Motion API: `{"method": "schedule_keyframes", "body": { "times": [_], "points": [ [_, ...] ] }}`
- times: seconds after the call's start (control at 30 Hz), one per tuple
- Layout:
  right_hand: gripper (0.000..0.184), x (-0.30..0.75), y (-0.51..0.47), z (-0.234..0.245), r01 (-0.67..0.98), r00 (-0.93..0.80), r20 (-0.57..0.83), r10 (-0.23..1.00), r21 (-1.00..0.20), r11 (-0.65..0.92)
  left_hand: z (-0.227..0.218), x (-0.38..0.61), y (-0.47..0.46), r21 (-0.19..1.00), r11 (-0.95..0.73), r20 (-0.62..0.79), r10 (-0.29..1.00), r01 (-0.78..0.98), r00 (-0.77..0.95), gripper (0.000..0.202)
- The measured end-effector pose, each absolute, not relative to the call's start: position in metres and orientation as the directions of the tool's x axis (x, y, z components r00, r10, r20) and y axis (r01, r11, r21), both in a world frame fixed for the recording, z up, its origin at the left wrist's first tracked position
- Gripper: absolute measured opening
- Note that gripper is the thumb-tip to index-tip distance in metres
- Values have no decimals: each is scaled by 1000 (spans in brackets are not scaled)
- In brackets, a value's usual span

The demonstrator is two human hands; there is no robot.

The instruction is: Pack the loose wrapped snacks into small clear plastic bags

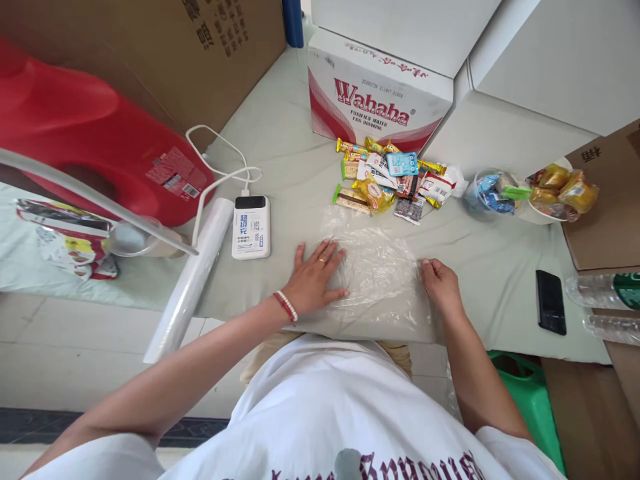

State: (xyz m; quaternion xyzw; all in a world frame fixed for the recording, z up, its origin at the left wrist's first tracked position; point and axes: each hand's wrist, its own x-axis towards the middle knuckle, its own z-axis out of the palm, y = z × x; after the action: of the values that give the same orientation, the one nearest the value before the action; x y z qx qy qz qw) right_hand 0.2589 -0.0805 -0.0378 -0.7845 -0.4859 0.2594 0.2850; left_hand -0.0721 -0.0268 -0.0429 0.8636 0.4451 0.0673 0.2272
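A clear plastic sheet (377, 263) lies flat on the pale cloth-covered surface (280, 153) in front of me. My left hand (317, 280) rests flat on the sheet's left part, fingers stretched out and spread. My right hand (440, 283) sits at the sheet's right edge with the fingers curled in, pinching the plastic. Behind the sheet lies a heap of small wrapped snacks (387, 180).
A roll of plastic film (193, 277) and a white power bank (251, 227) with its cable lie to the left. A Wahaha carton (375, 90) stands behind. A bowl of wrapped cakes (557, 190), a small cup of sweets (487, 193), a black phone (550, 301) and water bottles (603, 290) are on the right.
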Motion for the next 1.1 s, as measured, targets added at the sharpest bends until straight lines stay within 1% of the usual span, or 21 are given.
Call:
{"method": "schedule_keyframes", "body": {
  "times": [0.03, 0.1, 0.13, 0.17, 0.2, 0.23, 0.27, 0.3, 0.37, 0.4, 0.47, 0.53, 0.6, 0.67, 0.73, 0.8, 0.83, 0.9, 1.0, 1.03, 1.1],
  "points": [
    [45, 261, -78, -35, 665, 407, -104, 908, -647, -372, -46, -78, -27, 434, -516, -89, 791, 739, 605, 90],
    [45, 258, -70, -28, 752, 407, 2, 913, -568, -334, -49, -85, -27, 398, -533, -85, 789, 747, 608, 100],
    [49, 252, -65, -26, 780, 383, 61, 922, -555, -288, -49, -86, -28, 383, -539, -84, 789, 751, 609, 103],
    [56, 245, -59, -25, 801, 343, 99, 934, -551, -235, -49, -86, -28, 371, -547, -86, 785, 751, 614, 105],
    [64, 237, -53, -26, 814, 289, 103, 952, -549, -188, -49, -85, -29, 360, -555, -89, 779, 750, 620, 107],
    [68, 230, -46, -28, 820, 233, 72, 970, -550, -156, -48, -84, -30, 350, -562, -93, 775, 749, 625, 108],
    [64, 226, -39, -30, 818, 191, 21, 981, -555, -148, -48, -84, -31, 342, -566, -96, 773, 750, 627, 109],
    [54, 224, -32, -33, 808, 174, -34, 984, -566, -163, -48, -85, -31, 334, -565, -97, 775, 754, 624, 109],
    [38, 232, -19, -35, 768, 225, -108, 968, -592, -244, -50, -91, -33, 321, -559, -89, 786, 765, 612, 109],
    [35, 241, -12, -34, 747, 278, -116, 954, -598, -290, -51, -95, -35, 316, -557, -78, 792, 768, 606, 108],
    [32, 261, 7, -23, 744, 369, -69, 927, -576, -339, -54, -104, -37, 311, -560, -50, 797, 768, 602, 107],
    [30, 277, 33, -5, 817, 361, 25, 932, -490, -303, -57, -111, -40, 309, -569, -28, 796, 762, 605, 107],
    [29, 281, 70, 14, 916, 250, 111, 962, -348, -198, -59, -113, -41, 301, -573, -21, 795, 762, 606, 108],
    [35, 276, 112, 28, 979, 96, 140, 985, -194, -67, -59, -113, -41, 293, -575, -26, 794, 764, 608, 107],
    [53, 265, 153, 33, 996, -35, 86, 996, -77, 42, -58, -112, -40, 290, -576, -34, 792, 764, 610, 106],
    [75, 255, 184, 31, 991, -130, -27, 991, 1, 131, -57, -112, -40, 294, -577, -35, 790, 762, 612, 106],
    [83, 251, 195, 29, 986, -158, -80, 984, 30, 161, -57, -113, -40, 298, -576, -32, 791, 761, 611, 106],
    [87, 249, 204, 24, 984, -148, -136, 980, 81, 160, -57, -113, -40, 308, -575, -23, 792, 758, 610, 107],
    [81, 256, 195, 21, 987, -31, -159, 987, 148, 55, -58, -114, -41, 326, -569, -19, 794, 755, 607, 108],
    [82, 260, 188, 22, 986, 0, -189, 982, 163, 32, -58, -114, -41, 333, -568, -21, 793, 752, 608, 108],
    [87, 267, 176, 26, 986, -2, -266, 964, 159, 46, -58, -114, -41, 345, -567, -26, 791, 748, 612, 107]
  ]
}}
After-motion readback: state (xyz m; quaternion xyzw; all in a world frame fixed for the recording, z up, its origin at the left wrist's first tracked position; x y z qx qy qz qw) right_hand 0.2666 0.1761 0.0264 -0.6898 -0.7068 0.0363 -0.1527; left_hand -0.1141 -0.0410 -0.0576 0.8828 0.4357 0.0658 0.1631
